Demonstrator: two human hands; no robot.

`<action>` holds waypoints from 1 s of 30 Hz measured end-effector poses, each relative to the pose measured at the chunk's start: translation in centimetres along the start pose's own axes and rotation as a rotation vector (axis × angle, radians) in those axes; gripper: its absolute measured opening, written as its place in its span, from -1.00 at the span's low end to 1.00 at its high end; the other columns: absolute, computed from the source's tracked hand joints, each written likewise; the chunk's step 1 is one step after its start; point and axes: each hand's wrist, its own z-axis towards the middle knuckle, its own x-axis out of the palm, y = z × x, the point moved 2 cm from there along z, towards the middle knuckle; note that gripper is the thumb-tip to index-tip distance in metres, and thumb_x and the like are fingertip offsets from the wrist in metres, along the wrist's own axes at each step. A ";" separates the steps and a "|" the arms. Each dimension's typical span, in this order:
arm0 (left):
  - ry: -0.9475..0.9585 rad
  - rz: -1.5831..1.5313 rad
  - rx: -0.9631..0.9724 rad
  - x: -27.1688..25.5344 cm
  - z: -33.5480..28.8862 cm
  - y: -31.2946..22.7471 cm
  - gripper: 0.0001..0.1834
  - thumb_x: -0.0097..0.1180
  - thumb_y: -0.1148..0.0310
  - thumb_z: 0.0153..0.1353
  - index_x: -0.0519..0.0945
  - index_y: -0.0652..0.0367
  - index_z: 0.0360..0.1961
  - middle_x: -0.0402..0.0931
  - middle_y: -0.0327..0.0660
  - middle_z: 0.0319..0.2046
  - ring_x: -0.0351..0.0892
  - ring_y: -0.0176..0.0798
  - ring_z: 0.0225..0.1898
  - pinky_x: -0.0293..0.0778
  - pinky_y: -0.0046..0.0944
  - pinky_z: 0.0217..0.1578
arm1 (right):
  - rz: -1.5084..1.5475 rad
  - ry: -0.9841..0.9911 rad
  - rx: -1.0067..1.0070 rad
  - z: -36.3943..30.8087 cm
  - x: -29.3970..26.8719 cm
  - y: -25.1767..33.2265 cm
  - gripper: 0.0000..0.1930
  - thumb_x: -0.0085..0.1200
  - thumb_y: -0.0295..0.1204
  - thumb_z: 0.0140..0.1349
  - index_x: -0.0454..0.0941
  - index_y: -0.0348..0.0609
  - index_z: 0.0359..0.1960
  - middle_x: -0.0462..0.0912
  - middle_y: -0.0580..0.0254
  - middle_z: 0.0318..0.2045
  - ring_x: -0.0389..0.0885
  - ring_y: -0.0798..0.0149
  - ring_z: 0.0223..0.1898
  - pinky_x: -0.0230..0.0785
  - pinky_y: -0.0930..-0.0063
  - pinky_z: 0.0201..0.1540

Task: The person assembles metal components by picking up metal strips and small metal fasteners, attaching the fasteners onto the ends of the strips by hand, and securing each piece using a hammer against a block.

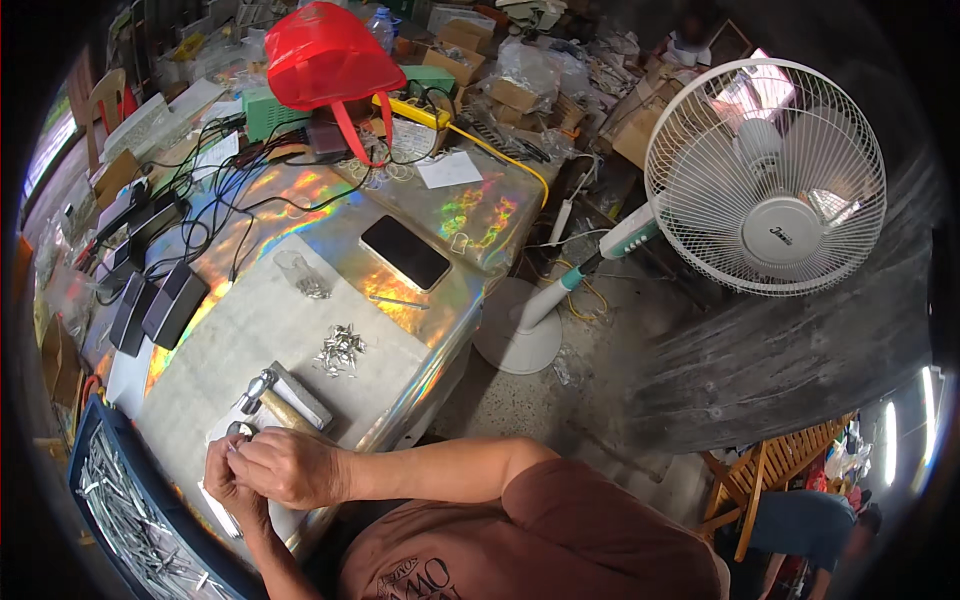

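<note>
Both hands meet at the near edge of the grey work sheet [390,345]. My left hand [228,480] is closed, fingertips pressed against those of my right hand [292,468], which is closed too. A small dark, shiny piece [241,429] shows at the fingertips; its kind is unclear, and the fingers cover most of what they hold. Just beyond them lies a hammer [262,384] with a metal head and wooden handle, next to a grey metal block [302,396]. Farther off sit a pile of small silvery metal pieces [341,350] and a clear bag [300,272] holding similar bits.
A blue bin [105,425] of long metal strips stands at the left. Black power adapters [174,305] and tangled cables lie beyond. On the table are a phone [405,252] and a red bag [325,60]. A white fan [765,180] stands right; a person [805,525] is behind.
</note>
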 end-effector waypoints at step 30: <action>-0.098 0.087 0.147 0.0 0.0 -0.4 -0.87 0.13 0.59 -0.14 0.55 0.22 -0.48 0.49 -0.19 -0.59 0.45 -0.24 -0.53 0.36 -0.34 -0.52 | 0.369 0.341 0.999 -4.6 -3.5 -2.2 -0.69 0.01 -0.48 0.02 0.30 -0.30 -0.18 0.49 0.10 -0.47 0.49 0.27 -0.50 0.33 0.48 -0.49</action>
